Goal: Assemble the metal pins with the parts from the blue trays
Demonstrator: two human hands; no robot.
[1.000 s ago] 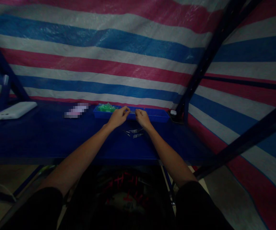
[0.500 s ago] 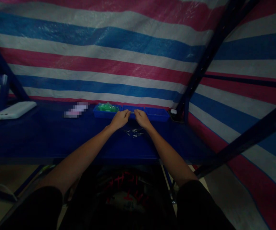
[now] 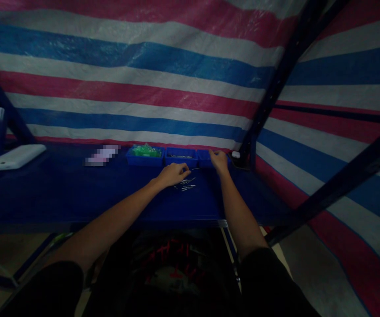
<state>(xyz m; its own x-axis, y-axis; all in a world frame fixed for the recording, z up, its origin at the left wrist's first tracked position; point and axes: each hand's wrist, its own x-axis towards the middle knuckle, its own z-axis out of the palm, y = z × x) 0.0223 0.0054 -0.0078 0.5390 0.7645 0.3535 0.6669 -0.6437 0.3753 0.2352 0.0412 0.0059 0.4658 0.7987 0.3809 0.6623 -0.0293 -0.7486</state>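
Several slim metal pieces (image 3: 188, 188) lie loose on the blue table. My left hand (image 3: 174, 174) hovers at the left of this small pile, its thumb and forefinger apart over the pieces. A single thin metal piece (image 3: 196, 168) rests a little farther back. At the right blue bin (image 3: 204, 155), my right hand (image 3: 219, 161) reaches over the front rim with fingers bent together; anything in them is too small to make out. The middle blue bin (image 3: 180, 161) contains more slim metal pieces (image 3: 179, 156).
The left blue bin (image 3: 145, 162) holds green items in clear plastic (image 3: 146, 151). A blurred pinkish object (image 3: 102, 155) and a white power bank with a cable (image 3: 15, 156) lie leftward. A small white item (image 3: 235, 154) sits beside the blue frame post (image 3: 253, 152).
My hands were together before the middle bin, with a thin metal piece between them. They have parted: the left came down to the pile, the right moved to the right bin.
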